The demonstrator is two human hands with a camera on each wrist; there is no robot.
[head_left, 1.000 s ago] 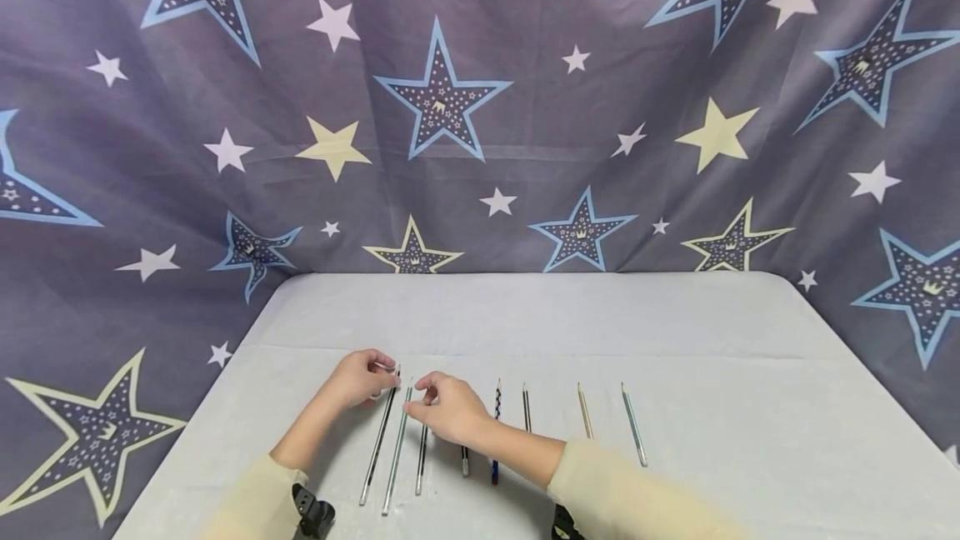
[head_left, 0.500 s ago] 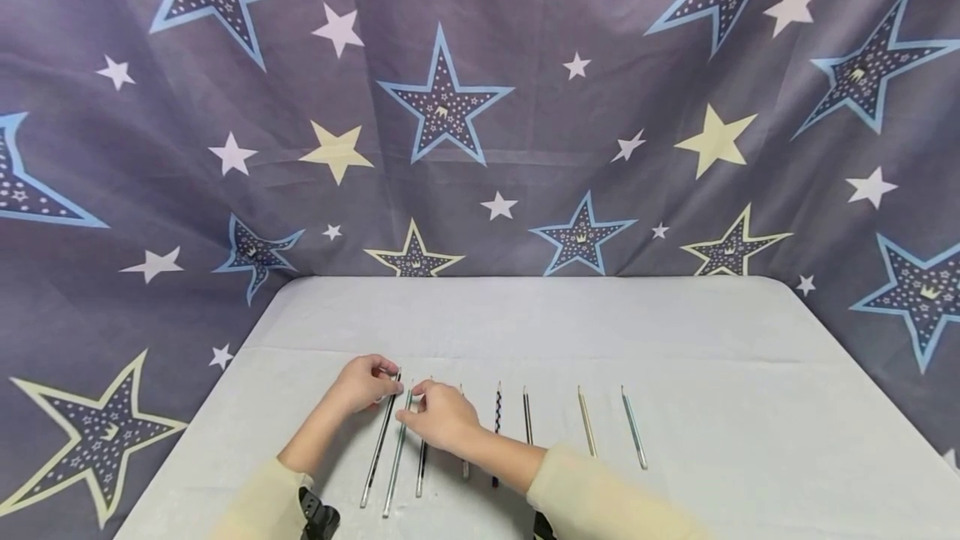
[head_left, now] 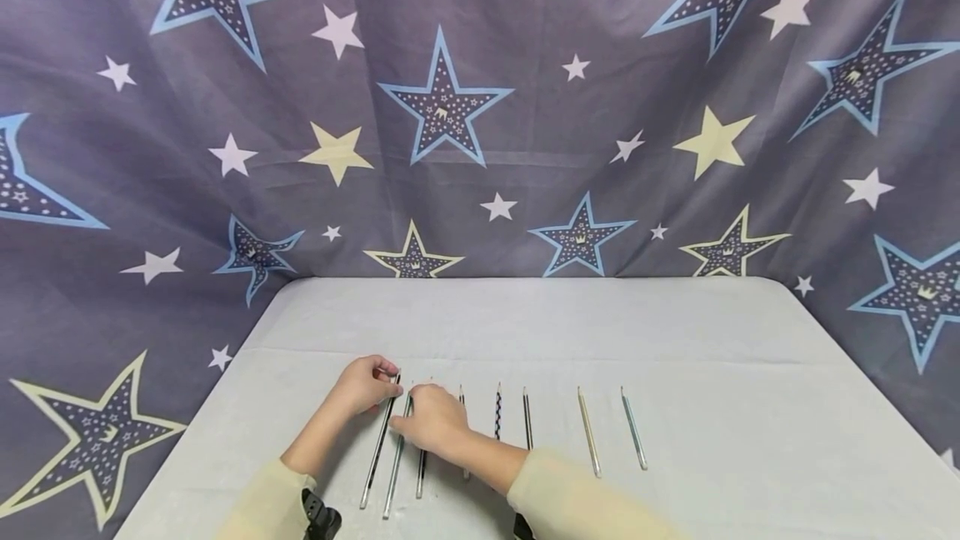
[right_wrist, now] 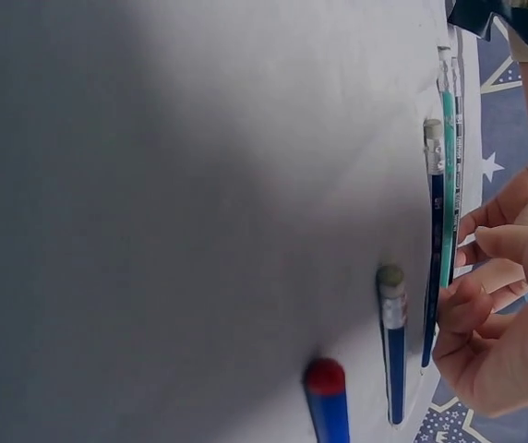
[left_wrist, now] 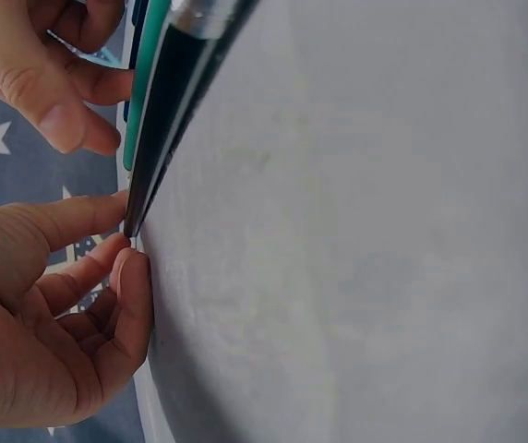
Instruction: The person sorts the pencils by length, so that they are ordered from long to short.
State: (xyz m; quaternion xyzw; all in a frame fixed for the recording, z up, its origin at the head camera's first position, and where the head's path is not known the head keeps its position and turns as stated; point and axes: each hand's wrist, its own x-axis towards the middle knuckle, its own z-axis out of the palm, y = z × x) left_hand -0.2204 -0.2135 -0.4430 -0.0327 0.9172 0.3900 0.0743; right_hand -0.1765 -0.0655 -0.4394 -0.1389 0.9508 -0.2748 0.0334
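In the head view, my left hand pinches the upper end of a black pencil, leftmost in a row on the white table. Just to its right lies a green pencil. My right hand has its thumb and fingers at this pencil's upper part, which they partly cover. The left wrist view shows the left hand at the far tip of the black pencil, the green pencil behind it. In the right wrist view, the right hand's curled fingers meet the green pencil.
Under the right hand and forearm lie another dark pencil and a patterned one. Further right are a black pencil, a gold pencil and a teal pencil. A star-printed curtain hangs behind the white table.
My right hand has moved slightly left and nearer, its fingers closing in over the green pencil. The left hand has stayed at the black pencil's end. The pencils look almost unmoved.
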